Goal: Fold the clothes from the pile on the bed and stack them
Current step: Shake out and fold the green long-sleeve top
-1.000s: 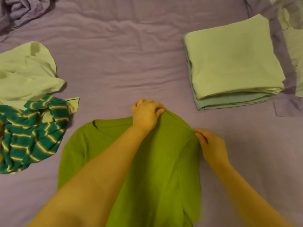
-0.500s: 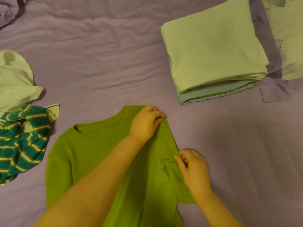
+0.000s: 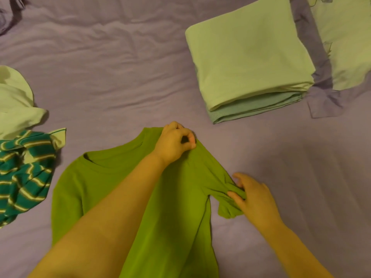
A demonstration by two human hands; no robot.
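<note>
Right hand (image 3: 254, 199) now tugging green shirt (image 3: 112, 189) sleeve outward, left hand (image 3: 172, 143) pinching shoulder, wrinkled purple bedsheet (image 3: 112, 77)

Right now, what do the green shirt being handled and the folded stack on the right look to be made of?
The green shirt looks like soft matte knit, likely cotton jersey: it bunches into fine creases where the right hand pinches its sleeve, while the left hand grips the shoulder. The folded stack looks like smooth, thin matte fabric with soft rounded folds; the lower layer shows a fine texture. Fibre cannot be confirmed.
</note>
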